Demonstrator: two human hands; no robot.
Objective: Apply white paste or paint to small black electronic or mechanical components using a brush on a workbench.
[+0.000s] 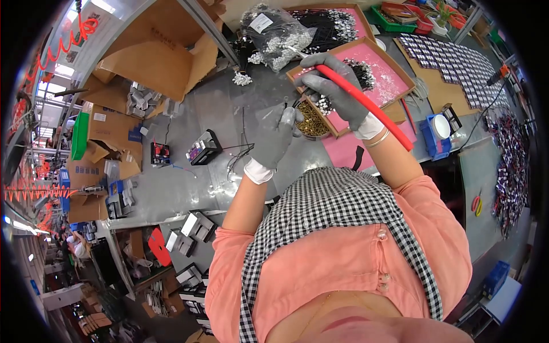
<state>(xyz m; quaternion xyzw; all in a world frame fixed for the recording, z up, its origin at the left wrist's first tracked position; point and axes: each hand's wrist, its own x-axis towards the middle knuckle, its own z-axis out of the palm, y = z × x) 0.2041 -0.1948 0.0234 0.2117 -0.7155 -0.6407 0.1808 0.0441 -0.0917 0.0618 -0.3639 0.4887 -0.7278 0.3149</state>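
Observation:
My left hand, in a grey glove, pinches the end of a dark cable with a small metal terminal over the metal bench. My right hand, also gloved, holds a long tool with a red handle and a thin pale metal tip; its fingers are close to the cable. A round container of brass-coloured screws stands just beyond and between the hands. Left of my left hand sits a small device in a black housing, with black wires lying beside it. Another open unit with red parts lies farther left.
Cardboard trays with pink lining hold black cables with white connectors. A plastic bag of connectors lies at the back. A large cardboard box stands at the left, a blue bin at the right, near rows of small boards.

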